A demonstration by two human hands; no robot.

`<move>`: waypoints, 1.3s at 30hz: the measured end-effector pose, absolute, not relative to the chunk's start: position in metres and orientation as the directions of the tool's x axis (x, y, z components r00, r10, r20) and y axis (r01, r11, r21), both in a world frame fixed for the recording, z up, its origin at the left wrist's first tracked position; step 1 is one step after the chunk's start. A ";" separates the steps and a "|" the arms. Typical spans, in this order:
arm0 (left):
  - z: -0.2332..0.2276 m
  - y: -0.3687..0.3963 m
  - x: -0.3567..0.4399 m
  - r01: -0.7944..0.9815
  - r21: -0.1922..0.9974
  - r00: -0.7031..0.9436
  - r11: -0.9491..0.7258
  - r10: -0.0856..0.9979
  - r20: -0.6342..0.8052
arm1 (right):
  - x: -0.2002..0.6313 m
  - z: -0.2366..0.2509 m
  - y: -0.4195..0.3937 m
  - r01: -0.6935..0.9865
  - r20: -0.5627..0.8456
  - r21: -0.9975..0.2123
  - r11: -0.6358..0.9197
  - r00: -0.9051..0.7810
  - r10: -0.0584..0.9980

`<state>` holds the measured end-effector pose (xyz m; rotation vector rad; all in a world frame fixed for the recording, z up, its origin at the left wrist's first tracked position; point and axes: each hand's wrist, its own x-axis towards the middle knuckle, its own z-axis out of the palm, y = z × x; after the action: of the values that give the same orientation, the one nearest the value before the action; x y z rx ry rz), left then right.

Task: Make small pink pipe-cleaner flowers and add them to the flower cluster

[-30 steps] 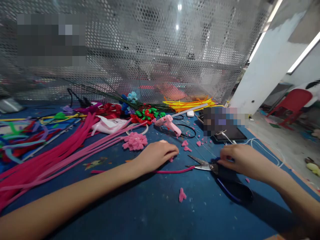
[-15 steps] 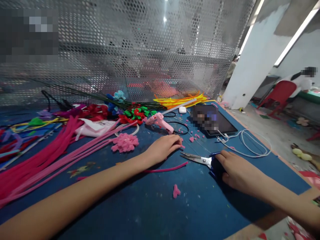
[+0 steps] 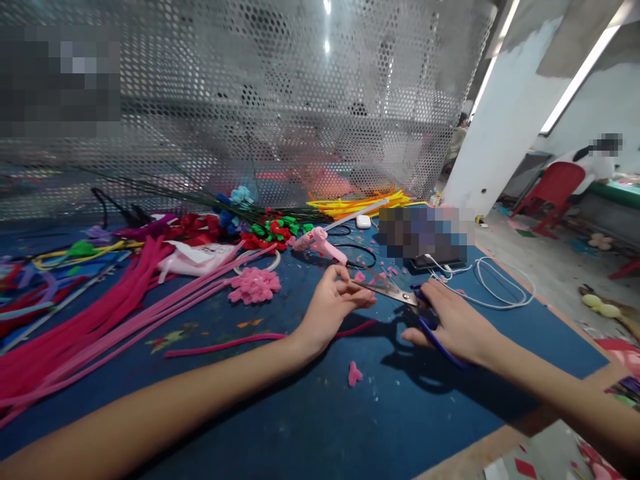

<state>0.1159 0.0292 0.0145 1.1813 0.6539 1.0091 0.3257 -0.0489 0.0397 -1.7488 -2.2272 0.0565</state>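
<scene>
Right hand (image 3: 453,323) grip closed on scissors (image 3: 400,295); left hand (image 3: 333,303) pinching small pink piece, blades touching fingertips.

Single head-worn view, facing forward and down, close over blue table (image 3: 280,427)

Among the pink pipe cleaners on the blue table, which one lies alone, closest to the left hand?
The single dark pink pipe cleaner running under the left hand. It lies by itself on the blue mat, while the other pink ones are bundled further left.
</scene>
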 end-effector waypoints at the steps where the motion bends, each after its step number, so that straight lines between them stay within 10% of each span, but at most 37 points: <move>1: 0.015 0.028 0.116 -0.290 0.955 0.433 0.057 0.898 0.078 | 0.322 0.040 -0.048 0.940 0.196 -0.226 0.254 -0.212 0.958; 20: 0.018 0.029 0.117 -0.303 0.952 0.416 -0.031 0.895 0.162 | 0.313 0.034 -0.035 0.918 0.173 -0.252 0.307 -0.270 0.947; 27: 0.040 0.062 0.096 -0.017 0.981 0.501 -0.194 0.848 0.176 | 0.351 0.058 -0.038 0.990 0.271 -0.126 0.062 -0.026 0.962; 32: 0.042 0.080 0.081 0.375 0.833 0.783 -0.407 0.620 -0.050 | 0.384 0.049 -0.047 0.998 0.112 0.066 0.003 -0.011 0.994; 39: 0.015 0.096 0.099 0.511 0.466 0.717 -0.722 0.657 0.232 | 0.398 0.071 -0.031 0.962 -0.020 -0.068 0.263 -0.265 0.964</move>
<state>0.0993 0.0964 0.0152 2.5531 0.9053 0.5476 0.3982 -0.0312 0.0715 -1.8892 -2.4758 0.1031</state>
